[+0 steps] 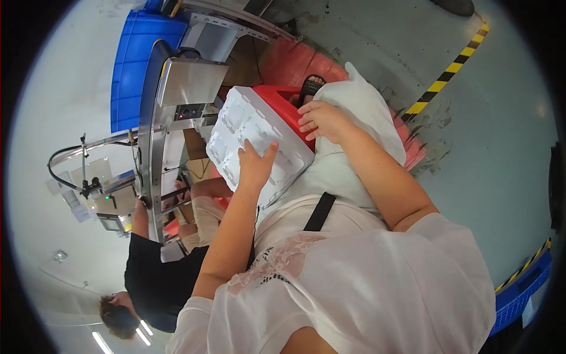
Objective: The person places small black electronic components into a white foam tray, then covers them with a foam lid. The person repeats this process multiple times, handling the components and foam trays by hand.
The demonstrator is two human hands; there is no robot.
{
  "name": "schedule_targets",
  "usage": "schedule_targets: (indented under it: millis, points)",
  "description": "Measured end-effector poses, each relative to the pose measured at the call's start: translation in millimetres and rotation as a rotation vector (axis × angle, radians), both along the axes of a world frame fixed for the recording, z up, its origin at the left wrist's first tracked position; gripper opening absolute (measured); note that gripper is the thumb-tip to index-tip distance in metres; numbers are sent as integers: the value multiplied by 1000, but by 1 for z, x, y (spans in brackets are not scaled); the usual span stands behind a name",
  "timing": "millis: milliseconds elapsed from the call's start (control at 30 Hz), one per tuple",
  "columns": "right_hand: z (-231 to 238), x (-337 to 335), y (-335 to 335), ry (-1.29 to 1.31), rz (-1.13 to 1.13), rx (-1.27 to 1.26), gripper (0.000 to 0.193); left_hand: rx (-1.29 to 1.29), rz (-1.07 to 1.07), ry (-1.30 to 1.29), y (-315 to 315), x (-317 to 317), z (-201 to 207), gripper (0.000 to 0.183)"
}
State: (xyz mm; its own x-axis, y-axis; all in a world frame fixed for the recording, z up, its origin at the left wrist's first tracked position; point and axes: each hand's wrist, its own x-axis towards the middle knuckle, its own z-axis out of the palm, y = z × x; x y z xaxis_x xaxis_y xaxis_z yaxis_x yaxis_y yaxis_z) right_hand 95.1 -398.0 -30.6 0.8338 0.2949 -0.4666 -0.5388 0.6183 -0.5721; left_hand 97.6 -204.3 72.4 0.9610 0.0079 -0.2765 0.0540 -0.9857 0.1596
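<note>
spreading left hand [256,164] over a white molded tray [265,125]
loosely bending right hand [324,122], fingers slightly apart, near a red crate [278,100], with the tray lying left of that hand

Head fisheye, facing down, near left hand [256,166], right hand [325,122]; outer detail perhaps unclear.

Factory workshop — steel machine [193,79] with control panel [189,112], yellow-black floor tape [437,87], blue plastic crate [514,305]
</note>
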Motion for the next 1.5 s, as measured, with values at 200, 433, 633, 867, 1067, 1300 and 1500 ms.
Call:
schedule_targets:
  millis: [200,433,633,867,1067,1300,1500]
  points:
    - [7,-7,-14,-33,-79,214,39,65,164,248,-34,15,-29,122]
    - [15,-17,-22,-82,-81,292,45,325,10,112,-28,9,-58,100]
    - [18,-19,-22,-71,-80,264,48,192,50,184,-30,8,-48,101]
    - [22,-17,-9,-49,-66,143,41,305,99,-108,-41,66,-41,119]
    - [9,-8,-3,19,-84,98,33,306,242,-25,-25,116,-55,117]
    - [-24,29,27,-655,-311,-721,34,132,57,-79,-19,120,-41,67]
    - [21,55,30,-813,53,-1390,43,-14,42,-89,-21,115,-8,59]
